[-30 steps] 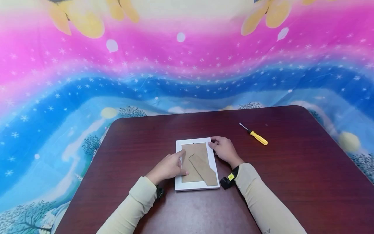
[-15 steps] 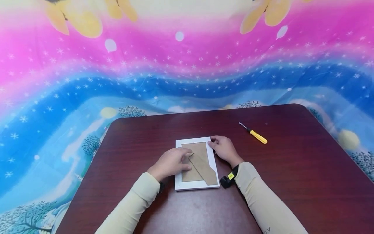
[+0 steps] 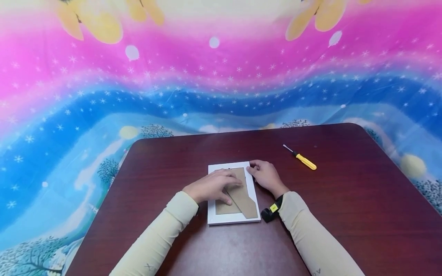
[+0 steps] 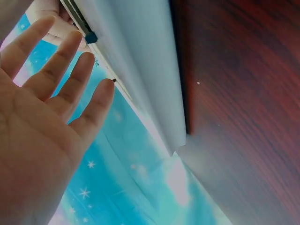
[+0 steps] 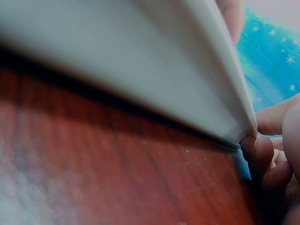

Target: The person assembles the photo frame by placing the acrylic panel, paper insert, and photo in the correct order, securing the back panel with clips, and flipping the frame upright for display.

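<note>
A white picture frame (image 3: 235, 219) lies back side up on the table, its brown backing board (image 3: 221, 209) and slanting stand leg (image 3: 246, 204) showing. My left hand (image 3: 211, 186) reaches over the backing from the left, fingers stretched out and spread, covering part of the leg's upper end. In the left wrist view its palm and straight fingers (image 4: 62, 65) appear beside the frame's side wall (image 4: 145, 70), holding nothing. At the upper right corner, my right hand (image 3: 266, 177) grips the frame between thumb and fingers, as the right wrist view also shows at the corner (image 5: 251, 131).
A screwdriver (image 3: 305, 161) with a yellow handle lies at the back right of the dark red table (image 3: 165, 165). Behind the table's far edge hangs a colourful patterned cloth (image 3: 221, 92). A black wrist device (image 3: 269, 214) sits by the frame's right side.
My left hand has moved right and slightly away from me, from the frame's left edge to over the backing and stand leg. The right hand and frame have stayed in place.
</note>
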The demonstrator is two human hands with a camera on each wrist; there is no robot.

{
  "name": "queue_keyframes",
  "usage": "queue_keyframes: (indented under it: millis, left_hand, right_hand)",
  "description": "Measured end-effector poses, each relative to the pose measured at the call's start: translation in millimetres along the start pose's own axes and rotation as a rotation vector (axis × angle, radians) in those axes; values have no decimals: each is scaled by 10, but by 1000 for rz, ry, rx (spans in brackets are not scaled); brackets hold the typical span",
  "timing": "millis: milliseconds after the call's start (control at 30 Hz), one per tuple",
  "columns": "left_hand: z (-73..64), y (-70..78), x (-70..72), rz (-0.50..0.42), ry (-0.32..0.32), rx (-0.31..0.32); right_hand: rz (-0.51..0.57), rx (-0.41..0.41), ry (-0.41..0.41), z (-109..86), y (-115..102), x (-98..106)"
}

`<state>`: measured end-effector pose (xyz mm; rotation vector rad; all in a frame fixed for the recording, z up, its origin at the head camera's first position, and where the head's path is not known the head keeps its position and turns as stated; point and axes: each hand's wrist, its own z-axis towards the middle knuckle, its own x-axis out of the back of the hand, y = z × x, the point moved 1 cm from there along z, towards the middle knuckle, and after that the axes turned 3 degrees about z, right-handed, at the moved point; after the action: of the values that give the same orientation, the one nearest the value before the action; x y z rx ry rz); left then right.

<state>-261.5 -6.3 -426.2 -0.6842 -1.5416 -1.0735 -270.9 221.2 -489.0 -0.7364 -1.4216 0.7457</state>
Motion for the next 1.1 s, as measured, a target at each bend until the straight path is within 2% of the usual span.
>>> queue_keyframes:
  millis: [200,500,900,1100]
  left_hand:
    - [36,-20,-19,-35,-23,18]
    - [58,-86,-46,-94,-19,33]
    - [64,-99,-48,-90,-25,61]
    - [69,-108,-57,-85,-11,52]
  right_hand:
    - [-3,8,11,-8,28,-3]
    - [0,-5,3,-8,12,12]
    - [-3,-26,-3,-11,4,4]
    - [-4,-23,1,-8,-3,12]
